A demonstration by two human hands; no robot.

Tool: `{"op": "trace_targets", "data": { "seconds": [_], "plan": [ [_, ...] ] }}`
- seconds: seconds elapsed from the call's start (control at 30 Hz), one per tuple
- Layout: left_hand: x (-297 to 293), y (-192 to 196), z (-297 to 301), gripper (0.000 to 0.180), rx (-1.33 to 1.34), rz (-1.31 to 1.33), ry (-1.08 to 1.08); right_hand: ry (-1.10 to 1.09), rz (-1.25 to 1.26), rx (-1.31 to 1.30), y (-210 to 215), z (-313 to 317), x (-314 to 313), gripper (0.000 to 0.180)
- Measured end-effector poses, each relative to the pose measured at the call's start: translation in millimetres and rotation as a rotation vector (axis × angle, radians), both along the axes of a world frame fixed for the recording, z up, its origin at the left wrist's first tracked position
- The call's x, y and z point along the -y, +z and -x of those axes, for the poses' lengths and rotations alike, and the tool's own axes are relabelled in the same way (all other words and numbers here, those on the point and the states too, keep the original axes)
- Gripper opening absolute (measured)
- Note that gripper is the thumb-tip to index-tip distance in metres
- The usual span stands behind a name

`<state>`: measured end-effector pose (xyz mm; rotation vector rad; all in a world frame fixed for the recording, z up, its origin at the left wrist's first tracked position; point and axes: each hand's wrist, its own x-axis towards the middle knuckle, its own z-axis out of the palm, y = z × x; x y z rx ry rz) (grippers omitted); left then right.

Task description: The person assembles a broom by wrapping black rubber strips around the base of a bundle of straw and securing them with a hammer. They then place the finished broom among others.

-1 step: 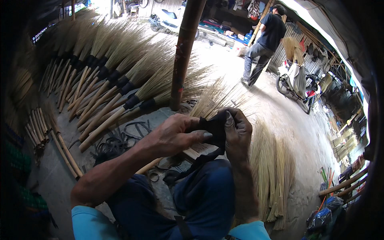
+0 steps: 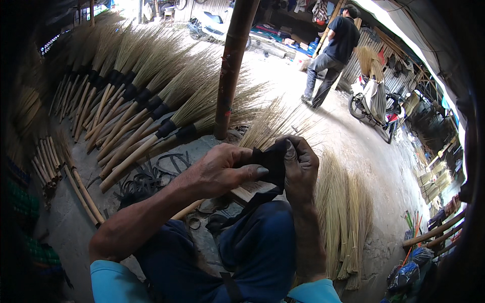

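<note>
Both hands meet over the person's lap on a black band (image 2: 270, 159) wrapped at the neck of a straw broom (image 2: 268, 123): the left hand (image 2: 222, 169) pinches the band between thumb and fingers, and the right hand (image 2: 301, 166) curls around its other side, fingers closed on it. Broom bristles fan out just beyond the hands toward a dark wooden post (image 2: 230, 70). Finished brooms (image 2: 141, 111) with black collars lie in a row on the concrete floor (image 2: 353, 146) to the left, loose black strips (image 2: 146, 177) beside them. Bundles of straw (image 2: 343, 212) lie to the right of the knees. Farther off another person (image 2: 331, 53) stands near a parked motorbike (image 2: 374, 108)
</note>
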<state>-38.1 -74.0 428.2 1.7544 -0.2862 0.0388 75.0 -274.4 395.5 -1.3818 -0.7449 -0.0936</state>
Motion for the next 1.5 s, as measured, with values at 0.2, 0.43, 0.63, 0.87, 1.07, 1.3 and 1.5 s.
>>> {"op": "trace_targets", "data": {
  "seconds": [0.2,0.43,0.63,0.87,1.07,1.3,1.5],
  "plan": [
    [-2.1,1.5,5.6,0.033,-0.002,-0.025,-0.011,-0.035,-0.055,0.007,-1.3,-1.8,2.4,0.017],
    [-18.4,10.5,18.7,0.038,0.005,-0.14,0.087,0.067,-0.296,-0.273,-0.3,-8.4,4.1,0.019],
    [-30.2,4.0,17.7,0.047,-0.095,-0.274,0.142,0.032,-0.181,-0.206,-2.5,-10.3,4.4,0.02],
    [-46.0,7.4,18.7,0.041,-0.163,-0.418,0.163,0.092,-0.129,-0.304,0.1,-12.9,1.0,0.017],
    [-99.5,-48.4,12.9,0.035,-0.126,-0.361,0.309,0.076,0.046,-0.25,-43.2,-43.9,7.6,0.016],
    [-142.3,-253.5,24.7,0.033,-0.371,-0.512,0.55,-0.028,0.271,-0.617,-201.4,-47.3,0.2,0.022],
    [-105.5,-377.6,2.0,0.069,-0.135,-0.615,0.666,0.021,0.426,-0.866,-319.0,-12.1,-12.3,0.024]
  ]
}}
